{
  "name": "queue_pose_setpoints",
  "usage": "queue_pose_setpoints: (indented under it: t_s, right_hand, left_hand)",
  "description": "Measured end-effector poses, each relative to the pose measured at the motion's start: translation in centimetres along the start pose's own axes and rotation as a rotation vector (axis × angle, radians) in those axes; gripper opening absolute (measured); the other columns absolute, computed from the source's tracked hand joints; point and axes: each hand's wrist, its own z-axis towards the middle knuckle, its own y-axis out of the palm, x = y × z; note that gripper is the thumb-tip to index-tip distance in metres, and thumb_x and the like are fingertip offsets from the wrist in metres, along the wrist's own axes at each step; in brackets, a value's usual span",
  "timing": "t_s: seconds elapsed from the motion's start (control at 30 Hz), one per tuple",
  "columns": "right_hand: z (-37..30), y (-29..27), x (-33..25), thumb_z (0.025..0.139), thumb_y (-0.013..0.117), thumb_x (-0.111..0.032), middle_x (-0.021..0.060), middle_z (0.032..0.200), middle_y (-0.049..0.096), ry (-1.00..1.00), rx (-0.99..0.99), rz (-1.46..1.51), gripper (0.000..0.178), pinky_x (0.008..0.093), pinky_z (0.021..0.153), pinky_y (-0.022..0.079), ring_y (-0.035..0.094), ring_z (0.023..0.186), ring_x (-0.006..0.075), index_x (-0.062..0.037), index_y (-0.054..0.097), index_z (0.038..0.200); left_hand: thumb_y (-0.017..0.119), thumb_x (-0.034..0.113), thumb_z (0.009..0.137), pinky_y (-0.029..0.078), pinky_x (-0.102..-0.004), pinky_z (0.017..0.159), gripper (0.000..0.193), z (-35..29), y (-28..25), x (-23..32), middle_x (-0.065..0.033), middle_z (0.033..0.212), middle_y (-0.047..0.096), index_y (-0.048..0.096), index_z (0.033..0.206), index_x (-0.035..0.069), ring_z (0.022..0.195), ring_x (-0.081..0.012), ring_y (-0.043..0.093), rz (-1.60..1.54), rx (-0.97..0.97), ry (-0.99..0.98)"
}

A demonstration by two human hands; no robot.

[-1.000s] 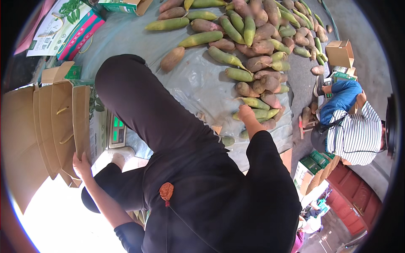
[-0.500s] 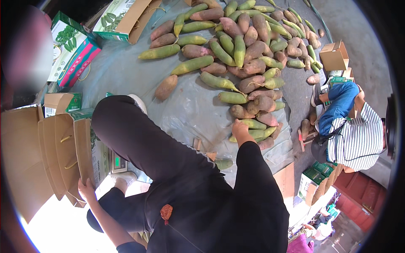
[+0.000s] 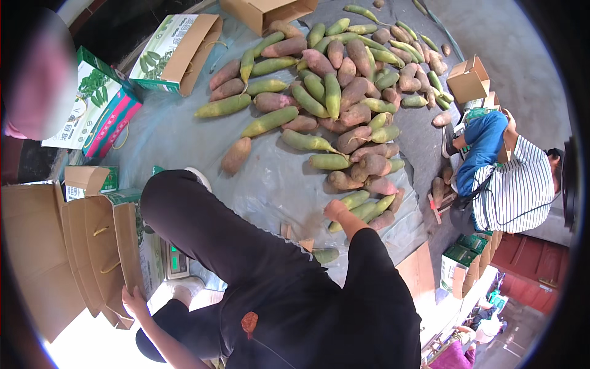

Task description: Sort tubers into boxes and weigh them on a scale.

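Observation:
At the lower left, my left hand [image 3: 134, 302] grips the lower edge of an open brown cardboard box [image 3: 127, 255]. My right hand [image 3: 335, 210] is curled closed at the near edge of the heap, beside several green radishes [image 3: 367, 211]. What its fingers hold, if anything, is hidden under the hand. Reddish-brown, soil-dusted roots [image 3: 356, 138] lie mixed with the green radishes across the plastic sheet [image 3: 270, 184]. One short brown root [image 3: 236, 155] lies apart on the left. Another green radish [image 3: 326, 255] rests close to my right forearm.
A scale with a green display [image 3: 176, 261] stands by my left leg. Printed gift boxes [image 3: 166, 52] sit at the far left, and an open carton [image 3: 267, 11] lies beyond the heap. On the right, a person in a striped top [image 3: 516, 187] sits near small boxes [image 3: 468, 77].
My right hand has drawn back from the radishes, slightly down and left. My left hand stays on the cardboard box. The whole view has shifted a little, showing more of the far carton.

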Motion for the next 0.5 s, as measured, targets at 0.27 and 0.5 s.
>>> queue_pose_setpoints:
  t_s: [0.27,0.5]
  right_hand:
    - [-2.9,-6.3,-7.2,0.074,0.060,-0.014,0.0149,0.091,0.066,0.149,0.391,0.579,0.019,0.0410,0.077,0.049,0.062,0.087,0.0336,-0.0101,0.068,0.090]
    - [-5.4,-10.1,-6.9,0.078,0.060,-0.019,0.0165,0.092,0.065,0.205,0.334,0.479,0.018,0.0412,0.079,0.048,0.062,0.091,0.0328,-0.0100,0.067,0.091]
  left_hand:
    - [0.059,0.009,0.077,0.045,-0.0429,0.074,0.029,-0.5,0.1,-1.3,-0.0247,0.085,0.061,0.056,0.101,-0.007,0.080,-0.0382,0.060,-0.020,0.172,0.204]
    - [0.060,0.010,0.076,0.045,-0.0444,0.078,0.032,-0.7,0.0,-1.1,-0.0267,0.093,0.060,0.056,0.103,-0.007,0.087,-0.0416,0.058,-0.013,0.164,0.183]
